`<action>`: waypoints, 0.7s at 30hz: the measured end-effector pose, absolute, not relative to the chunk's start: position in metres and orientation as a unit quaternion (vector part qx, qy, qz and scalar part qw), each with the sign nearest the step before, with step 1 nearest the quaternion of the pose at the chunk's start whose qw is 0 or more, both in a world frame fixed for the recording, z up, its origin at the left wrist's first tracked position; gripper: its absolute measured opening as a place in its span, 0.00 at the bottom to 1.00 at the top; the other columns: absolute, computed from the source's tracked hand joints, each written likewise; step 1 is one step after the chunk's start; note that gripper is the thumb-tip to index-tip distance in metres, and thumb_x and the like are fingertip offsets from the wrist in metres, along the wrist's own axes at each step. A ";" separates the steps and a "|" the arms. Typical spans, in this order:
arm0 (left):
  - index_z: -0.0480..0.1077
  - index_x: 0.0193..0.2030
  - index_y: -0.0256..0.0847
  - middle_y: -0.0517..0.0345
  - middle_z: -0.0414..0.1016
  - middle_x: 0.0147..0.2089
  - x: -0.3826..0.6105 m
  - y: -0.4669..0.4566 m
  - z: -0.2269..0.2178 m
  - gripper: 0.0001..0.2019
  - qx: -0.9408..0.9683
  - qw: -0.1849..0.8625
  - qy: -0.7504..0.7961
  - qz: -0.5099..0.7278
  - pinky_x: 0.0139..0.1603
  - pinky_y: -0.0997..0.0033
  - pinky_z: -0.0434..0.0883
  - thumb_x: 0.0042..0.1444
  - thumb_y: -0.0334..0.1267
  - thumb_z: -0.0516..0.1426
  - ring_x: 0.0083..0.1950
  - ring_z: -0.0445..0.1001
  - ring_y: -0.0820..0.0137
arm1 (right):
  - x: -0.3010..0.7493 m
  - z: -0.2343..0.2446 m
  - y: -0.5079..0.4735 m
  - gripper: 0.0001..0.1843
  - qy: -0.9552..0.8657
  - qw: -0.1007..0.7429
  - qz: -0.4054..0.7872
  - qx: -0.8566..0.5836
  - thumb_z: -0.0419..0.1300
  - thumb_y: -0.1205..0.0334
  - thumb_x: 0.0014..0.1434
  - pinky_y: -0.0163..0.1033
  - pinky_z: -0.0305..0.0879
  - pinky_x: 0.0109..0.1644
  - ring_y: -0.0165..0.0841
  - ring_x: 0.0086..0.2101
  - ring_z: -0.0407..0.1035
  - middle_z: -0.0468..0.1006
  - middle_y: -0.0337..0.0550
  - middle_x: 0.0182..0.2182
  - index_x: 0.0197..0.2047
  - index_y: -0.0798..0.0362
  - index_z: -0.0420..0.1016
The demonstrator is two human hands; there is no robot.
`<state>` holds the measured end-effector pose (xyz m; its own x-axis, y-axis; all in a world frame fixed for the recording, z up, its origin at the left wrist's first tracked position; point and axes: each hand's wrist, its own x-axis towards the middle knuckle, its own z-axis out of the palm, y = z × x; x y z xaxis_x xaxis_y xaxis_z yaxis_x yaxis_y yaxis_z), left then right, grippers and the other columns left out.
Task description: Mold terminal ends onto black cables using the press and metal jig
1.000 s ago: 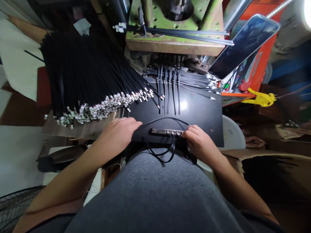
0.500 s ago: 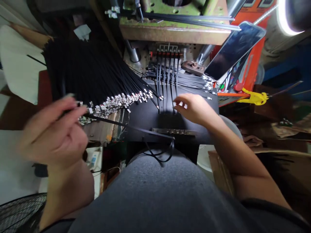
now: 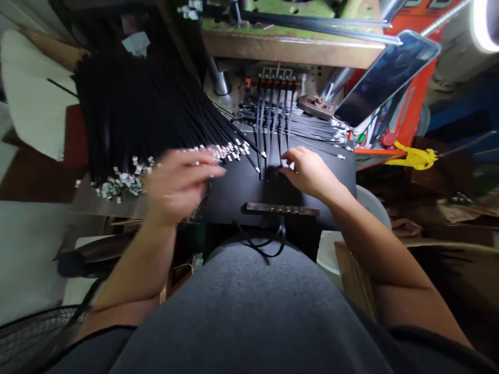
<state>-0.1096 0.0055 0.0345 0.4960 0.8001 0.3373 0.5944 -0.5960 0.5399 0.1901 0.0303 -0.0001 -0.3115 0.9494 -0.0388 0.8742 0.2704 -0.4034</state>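
Note:
My left hand [image 3: 177,182] is blurred in front of a big bundle of black flat cables [image 3: 140,109] with white connector ends. Its fingers stretch to the right, apart, and I see nothing in them. On the black work surface, my right hand [image 3: 307,169] has its fingers curled at the lower end of one black flat cable [image 3: 280,137]; the grip is partly hidden. That cable is one of several hanging side by side from a red-ended clamp fixture [image 3: 276,83] under the press. Nearer my body lies a metal strip [image 3: 283,209] with small slots.
Above stands the green press [image 3: 292,44] with steel posts. More cables [image 3: 319,130] lie behind my right hand. A phone [image 3: 390,78] leans at the right, beside an orange panel and yellow-handled pliers [image 3: 415,157]. A looped cable [image 3: 268,254] hangs at my lap.
My left hand has moved right from the bundle's left side and let go of the black cable it held. My right hand stays by the hanging cables. The view has shifted slightly.

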 end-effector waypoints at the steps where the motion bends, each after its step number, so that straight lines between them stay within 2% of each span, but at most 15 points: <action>1: 0.74 0.50 0.44 0.58 0.76 0.56 -0.090 0.005 0.019 0.10 0.863 0.218 0.342 0.300 0.65 0.56 0.70 0.67 0.33 0.52 0.61 0.72 0.68 | 0.184 -0.004 0.038 0.13 -0.788 0.118 0.173 -0.579 0.62 0.65 0.59 0.44 0.68 0.47 0.40 0.41 0.71 0.76 0.52 0.41 0.47 0.59 0.75; 3: 0.75 0.47 0.42 0.59 0.81 0.48 -0.056 0.001 -0.009 0.09 0.875 0.294 0.233 0.305 0.64 0.58 0.72 0.65 0.31 0.54 0.55 0.77 0.70 | 0.167 -0.014 0.061 0.16 -0.784 0.125 0.170 -0.584 0.64 0.60 0.60 0.44 0.69 0.50 0.40 0.43 0.72 0.75 0.53 0.45 0.48 0.61 0.75; 6: 0.75 0.42 0.40 0.59 0.82 0.41 -0.031 -0.008 -0.034 0.06 0.862 0.333 0.240 0.297 0.60 0.59 0.75 0.62 0.31 0.57 0.46 0.81 0.71 | 0.146 -0.024 0.095 0.20 -0.769 0.081 0.192 -0.604 0.64 0.56 0.60 0.43 0.68 0.50 0.39 0.44 0.72 0.75 0.55 0.45 0.47 0.65 0.73; 8: 0.74 0.40 0.40 0.60 0.82 0.39 -0.030 -0.013 -0.040 0.05 0.854 0.335 0.264 0.299 0.59 0.58 0.75 0.61 0.30 0.57 0.43 0.81 0.72 | 0.140 -0.025 0.106 0.16 -0.764 0.051 0.217 -0.606 0.62 0.58 0.61 0.42 0.68 0.48 0.38 0.42 0.73 0.77 0.52 0.40 0.43 0.66 0.74; 11: 0.72 0.37 0.39 0.61 0.81 0.38 -0.037 -0.017 -0.039 0.04 0.853 0.331 0.274 0.296 0.60 0.56 0.74 0.60 0.29 0.56 0.40 0.80 0.74 | 0.146 -0.014 0.092 0.06 -0.774 0.046 0.229 -0.588 0.61 0.65 0.60 0.40 0.68 0.45 0.37 0.38 0.73 0.77 0.49 0.35 0.36 0.60 0.74; 13: 0.70 0.37 0.39 0.61 0.80 0.37 -0.040 -0.016 -0.035 0.03 0.859 0.327 0.277 0.281 0.62 0.55 0.73 0.59 0.29 0.56 0.39 0.79 0.75 | 0.161 -0.004 0.061 0.02 -0.788 0.062 0.190 -0.583 0.59 0.68 0.59 0.41 0.68 0.42 0.38 0.37 0.72 0.77 0.50 0.37 0.37 0.57 0.73; 17: 0.68 0.37 0.39 0.64 0.77 0.35 -0.039 -0.013 -0.027 0.05 0.882 0.313 0.263 0.235 0.65 0.55 0.70 0.59 0.27 0.54 0.36 0.76 0.77 | 0.223 0.001 -0.012 0.05 -0.776 0.054 0.092 -0.622 0.55 0.69 0.60 0.41 0.63 0.36 0.39 0.34 0.69 0.74 0.51 0.36 0.37 0.55 0.72; 21: 0.68 0.41 0.38 0.63 0.74 0.33 -0.031 -0.016 -0.019 0.06 0.915 0.242 0.263 0.185 0.63 0.53 0.71 0.62 0.27 0.52 0.32 0.73 0.76 | 0.318 -0.008 -0.051 0.07 -0.695 0.038 0.000 -0.718 0.56 0.67 0.60 0.44 0.59 0.35 0.43 0.37 0.70 0.75 0.56 0.36 0.40 0.54 0.75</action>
<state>-0.0309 -0.0157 -0.0188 0.7928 0.5713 0.2123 0.3920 -0.7447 0.5402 0.3178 -0.0513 -0.0084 0.0341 0.9980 0.0536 0.9980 -0.0312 -0.0546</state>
